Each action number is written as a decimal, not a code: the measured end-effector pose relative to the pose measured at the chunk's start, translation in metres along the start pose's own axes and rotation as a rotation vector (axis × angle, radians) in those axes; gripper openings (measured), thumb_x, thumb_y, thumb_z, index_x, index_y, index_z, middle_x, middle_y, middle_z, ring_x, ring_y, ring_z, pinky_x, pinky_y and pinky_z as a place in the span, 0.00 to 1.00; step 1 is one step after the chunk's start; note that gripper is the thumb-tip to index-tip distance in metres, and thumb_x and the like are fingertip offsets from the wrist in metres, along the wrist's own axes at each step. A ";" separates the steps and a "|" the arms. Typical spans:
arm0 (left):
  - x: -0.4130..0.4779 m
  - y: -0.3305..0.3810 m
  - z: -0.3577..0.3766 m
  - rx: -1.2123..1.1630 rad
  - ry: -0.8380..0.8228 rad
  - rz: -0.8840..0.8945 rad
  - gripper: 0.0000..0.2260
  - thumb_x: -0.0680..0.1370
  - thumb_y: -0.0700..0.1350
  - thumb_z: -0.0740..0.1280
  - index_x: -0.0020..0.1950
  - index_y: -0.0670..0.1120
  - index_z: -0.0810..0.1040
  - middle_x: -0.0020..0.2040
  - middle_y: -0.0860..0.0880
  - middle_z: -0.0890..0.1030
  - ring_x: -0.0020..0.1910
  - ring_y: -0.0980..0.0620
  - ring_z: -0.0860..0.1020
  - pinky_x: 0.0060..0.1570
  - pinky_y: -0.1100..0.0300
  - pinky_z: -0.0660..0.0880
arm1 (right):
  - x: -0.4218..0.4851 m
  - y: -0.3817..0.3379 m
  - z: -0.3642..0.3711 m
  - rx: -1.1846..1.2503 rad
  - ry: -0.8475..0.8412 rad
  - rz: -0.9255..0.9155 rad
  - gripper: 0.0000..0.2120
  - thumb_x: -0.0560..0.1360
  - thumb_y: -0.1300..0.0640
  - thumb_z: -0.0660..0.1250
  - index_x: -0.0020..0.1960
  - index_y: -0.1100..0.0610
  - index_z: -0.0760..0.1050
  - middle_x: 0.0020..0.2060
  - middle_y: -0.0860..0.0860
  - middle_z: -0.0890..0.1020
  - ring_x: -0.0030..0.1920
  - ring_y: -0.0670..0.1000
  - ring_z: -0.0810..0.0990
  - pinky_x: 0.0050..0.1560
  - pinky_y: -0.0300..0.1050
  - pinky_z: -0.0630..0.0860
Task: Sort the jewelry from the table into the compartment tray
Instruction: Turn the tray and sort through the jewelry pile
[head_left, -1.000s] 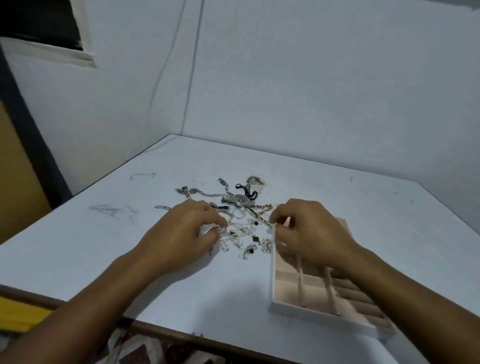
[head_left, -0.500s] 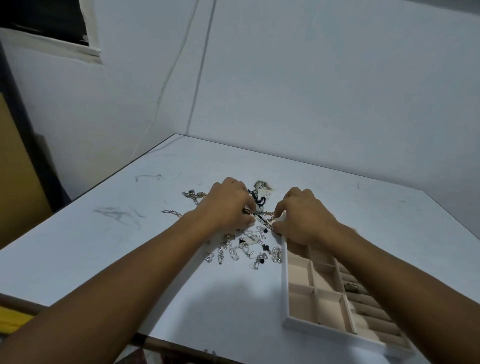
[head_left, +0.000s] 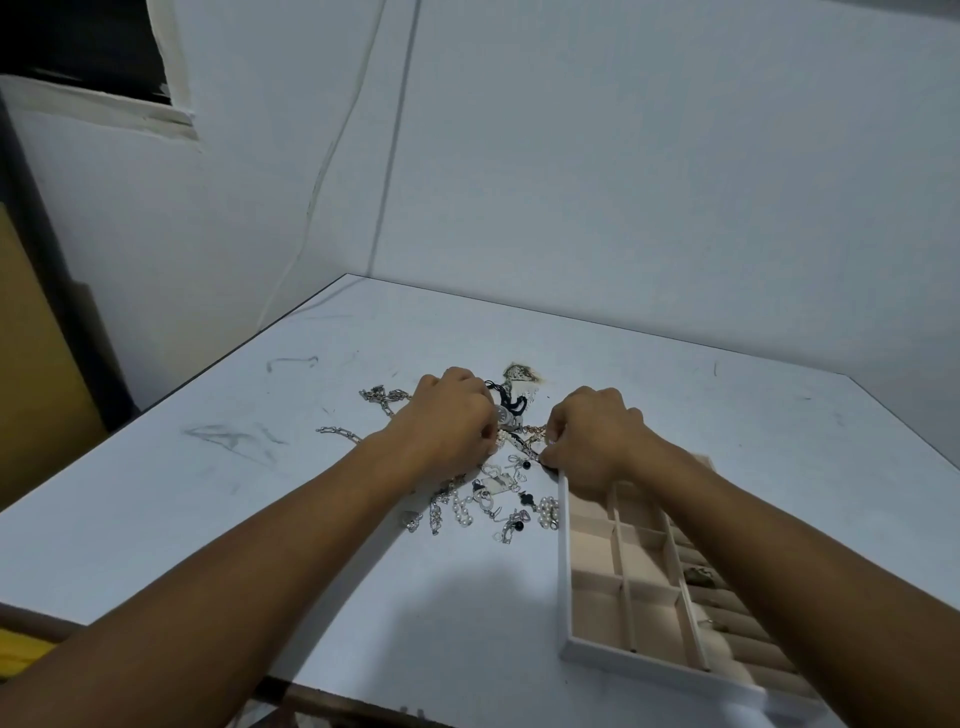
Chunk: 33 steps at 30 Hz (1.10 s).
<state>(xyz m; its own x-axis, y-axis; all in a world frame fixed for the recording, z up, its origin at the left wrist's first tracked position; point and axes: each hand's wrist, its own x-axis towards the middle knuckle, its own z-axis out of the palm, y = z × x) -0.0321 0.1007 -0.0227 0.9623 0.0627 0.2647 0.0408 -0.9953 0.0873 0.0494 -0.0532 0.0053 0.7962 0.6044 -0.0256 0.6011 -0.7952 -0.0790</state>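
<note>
Here, both hands are set on a tangled jewelry pile (head_left: 493, 488) spread on the white counter (head_left: 208, 499). The left hand (head_left: 447, 426) is curled with fingers together on the chains; the right hand (head_left: 592, 436) is pinched on a gold chain (head_left: 535, 431). The compartment tray (head_left: 566, 587) lies just right of the pile, under the right forearm

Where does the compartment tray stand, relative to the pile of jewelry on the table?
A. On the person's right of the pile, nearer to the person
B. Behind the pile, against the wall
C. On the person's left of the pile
A: the compartment tray lies under the right forearm, right of the pile of jewelry.
</note>
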 end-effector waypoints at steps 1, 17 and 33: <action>0.000 0.000 0.000 0.001 0.001 0.003 0.07 0.76 0.51 0.66 0.49 0.51 0.82 0.61 0.53 0.76 0.67 0.52 0.65 0.61 0.51 0.63 | 0.000 0.000 0.000 0.012 0.001 0.001 0.06 0.68 0.51 0.72 0.43 0.50 0.78 0.52 0.49 0.75 0.55 0.54 0.67 0.50 0.48 0.65; -0.005 0.001 0.004 -0.025 0.017 0.034 0.06 0.75 0.47 0.63 0.45 0.48 0.79 0.59 0.53 0.75 0.64 0.53 0.66 0.61 0.53 0.63 | -0.003 0.011 -0.004 0.337 0.078 -0.031 0.07 0.73 0.55 0.68 0.42 0.50 0.85 0.42 0.48 0.86 0.46 0.50 0.82 0.48 0.44 0.79; -0.009 0.003 -0.022 -0.251 0.011 -0.006 0.05 0.82 0.43 0.59 0.48 0.45 0.73 0.44 0.51 0.75 0.44 0.50 0.74 0.44 0.55 0.72 | -0.021 0.033 -0.021 0.462 0.111 -0.070 0.05 0.74 0.55 0.71 0.40 0.49 0.83 0.34 0.45 0.84 0.34 0.43 0.80 0.44 0.41 0.77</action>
<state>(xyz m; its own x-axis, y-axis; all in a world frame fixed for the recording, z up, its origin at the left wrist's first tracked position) -0.0465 0.0984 -0.0033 0.9593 0.0706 0.2735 -0.0230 -0.9456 0.3245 0.0539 -0.0933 0.0243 0.7726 0.6270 0.0996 0.5802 -0.6336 -0.5118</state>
